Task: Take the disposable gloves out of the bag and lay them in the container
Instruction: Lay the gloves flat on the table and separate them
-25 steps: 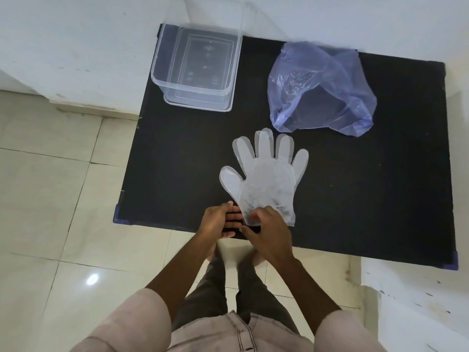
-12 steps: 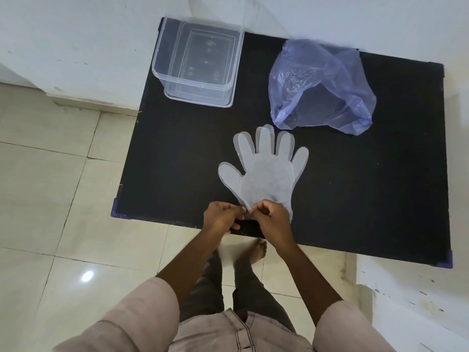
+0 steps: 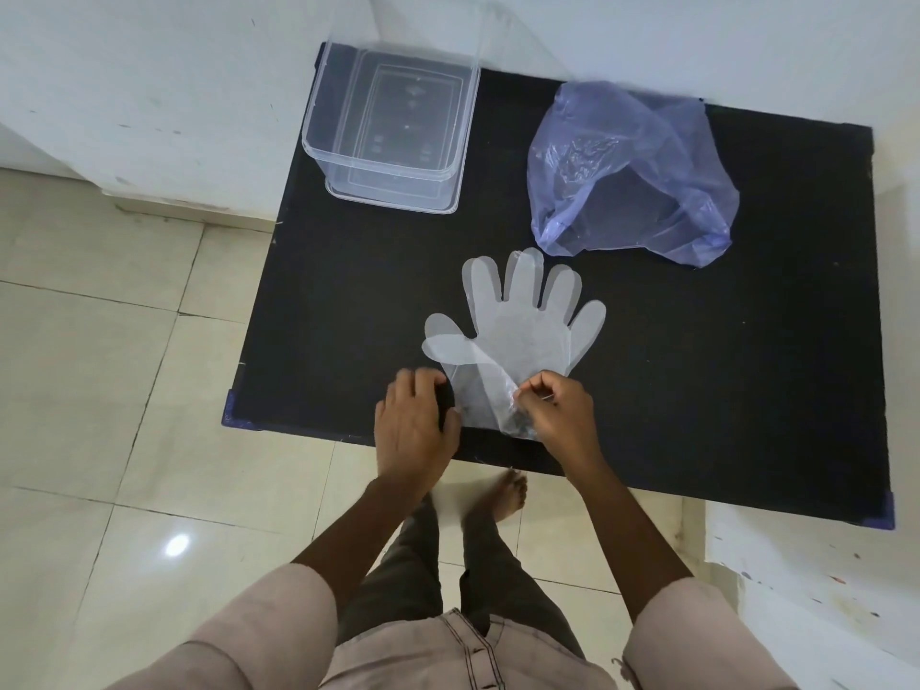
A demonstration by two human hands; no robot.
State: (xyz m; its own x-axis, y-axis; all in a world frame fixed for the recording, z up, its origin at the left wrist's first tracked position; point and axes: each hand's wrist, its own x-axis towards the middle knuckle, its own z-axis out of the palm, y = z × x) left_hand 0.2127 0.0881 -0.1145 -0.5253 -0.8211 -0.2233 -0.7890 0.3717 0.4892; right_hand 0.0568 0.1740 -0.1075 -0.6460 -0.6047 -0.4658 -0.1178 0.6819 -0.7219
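1. I look down on a black table (image 3: 747,390) from above; pale floor tiles (image 3: 99,366) lie at 9 o'clock of it.
2. A clear, see-through glove (image 3: 522,331) lies flat near the table's middle, its fingers spread and pointing to 12 o'clock, its cuff at the table's near edge.
3. A second thin layer, its thumb offset at 9 o'clock of the first thumb, seems to be peeling from the glove; I cannot tell for sure whether it is a separate glove.
4. My right hand (image 3: 557,415) pinches the crumpled cuff between thumb and fingertips, at 6 o'clock of the glove's palm.
5. My left hand (image 3: 415,425) rests curled at the table's near edge, just beside the cuff at its 9 o'clock; I cannot tell whether it grips any plastic.
6. A clear plastic container (image 3: 393,127) stands at 11 o'clock of the glove, at the table's far left corner, with nothing visible inside.
7. A crumpled blue-violet plastic bag (image 3: 632,176) lies at 1 o'clock of the glove, apart from it.
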